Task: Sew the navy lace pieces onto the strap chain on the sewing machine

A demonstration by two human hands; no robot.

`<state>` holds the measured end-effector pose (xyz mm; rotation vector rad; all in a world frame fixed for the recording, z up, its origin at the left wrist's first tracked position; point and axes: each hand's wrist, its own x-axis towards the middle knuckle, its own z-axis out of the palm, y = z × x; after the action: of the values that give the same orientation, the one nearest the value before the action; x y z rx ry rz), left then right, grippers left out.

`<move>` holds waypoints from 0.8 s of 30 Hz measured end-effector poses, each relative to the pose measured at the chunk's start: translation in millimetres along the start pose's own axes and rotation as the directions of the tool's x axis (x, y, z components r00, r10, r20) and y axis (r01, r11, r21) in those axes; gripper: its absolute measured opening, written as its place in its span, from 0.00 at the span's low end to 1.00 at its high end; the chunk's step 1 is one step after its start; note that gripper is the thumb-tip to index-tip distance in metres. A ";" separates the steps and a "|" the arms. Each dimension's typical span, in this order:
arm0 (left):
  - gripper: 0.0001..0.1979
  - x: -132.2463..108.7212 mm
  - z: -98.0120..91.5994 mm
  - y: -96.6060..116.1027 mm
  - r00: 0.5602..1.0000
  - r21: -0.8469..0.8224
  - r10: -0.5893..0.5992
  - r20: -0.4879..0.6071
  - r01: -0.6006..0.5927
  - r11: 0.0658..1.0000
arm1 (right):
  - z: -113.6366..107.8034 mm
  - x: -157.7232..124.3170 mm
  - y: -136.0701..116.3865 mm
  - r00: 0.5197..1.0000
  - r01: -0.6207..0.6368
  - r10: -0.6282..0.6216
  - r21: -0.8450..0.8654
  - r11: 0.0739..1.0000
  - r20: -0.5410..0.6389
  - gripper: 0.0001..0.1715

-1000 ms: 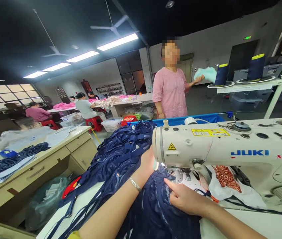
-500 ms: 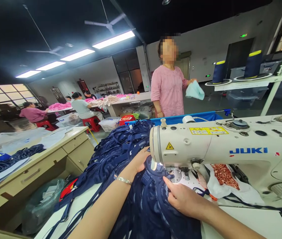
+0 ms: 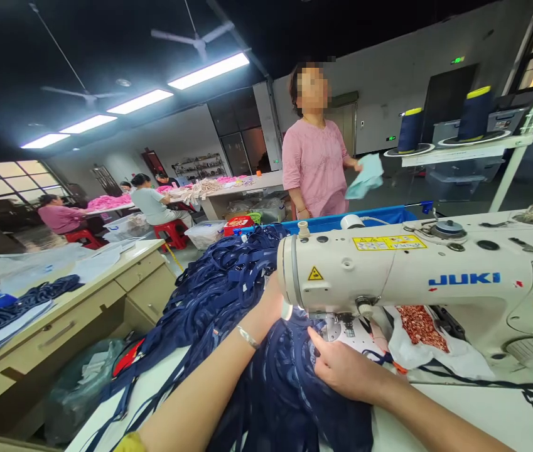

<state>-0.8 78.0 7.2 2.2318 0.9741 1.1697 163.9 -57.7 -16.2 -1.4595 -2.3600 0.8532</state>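
A pile of navy bras point(image 3: 228, 270) with straps and curved bands spreads over the white table and hangs towards me. My left hand point(image 3: 270, 302) reaches behind the end of the white JUKI sewing machine point(image 3: 388, 267), its fingers mostly hidden there. Just below the needle area, my right hand point(image 3: 344, 371) is closed on the edge of a navy bra point(image 3: 297, 351), with the index finger stretched towards the metal needle plate point(image 3: 339, 329). Part of the cloth at the needle is hidden by the machine head.
Copper-coloured small pieces point(image 3: 419, 326) lie in white wrapping under the machine arm. Two navy thread cones point(image 3: 410, 132) stand on a rack. A person in pink point(image 3: 316, 157) holds pale blue cloth behind the machine. A drawered desk point(image 3: 73, 320) stands left; other people sit farther back.
My left hand has moved forward and up, farther behind the machine head. My right hand stays almost in place. The standing person's pale blue cloth has lowered slightly, and the view has shifted a little.
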 end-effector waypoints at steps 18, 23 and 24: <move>0.19 -80.1 -16.7 34.9 0.815 0.613 -0.002 0.580 -0.435 0.660 | -17.5 9.7 23.8 0.933 -0.255 0.222 -0.083 0.963 -0.285 0.17; 0.24 -71.4 -15.3 41.1 0.769 0.480 0.058 0.637 -0.454 0.751 | -18.7 14.0 22.6 0.900 -0.301 0.255 -0.081 0.950 -0.354 0.15; 0.25 -68.8 -14.9 42.6 0.760 0.456 0.068 0.646 -0.455 0.765 | -16.5 13.6 20.6 0.900 -0.281 0.230 -0.091 0.955 -0.370 0.15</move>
<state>-24.1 -0.9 6.7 3.0509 0.8054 0.1433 180.6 -33.2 -16.4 -1.8359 -2.0213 0.4267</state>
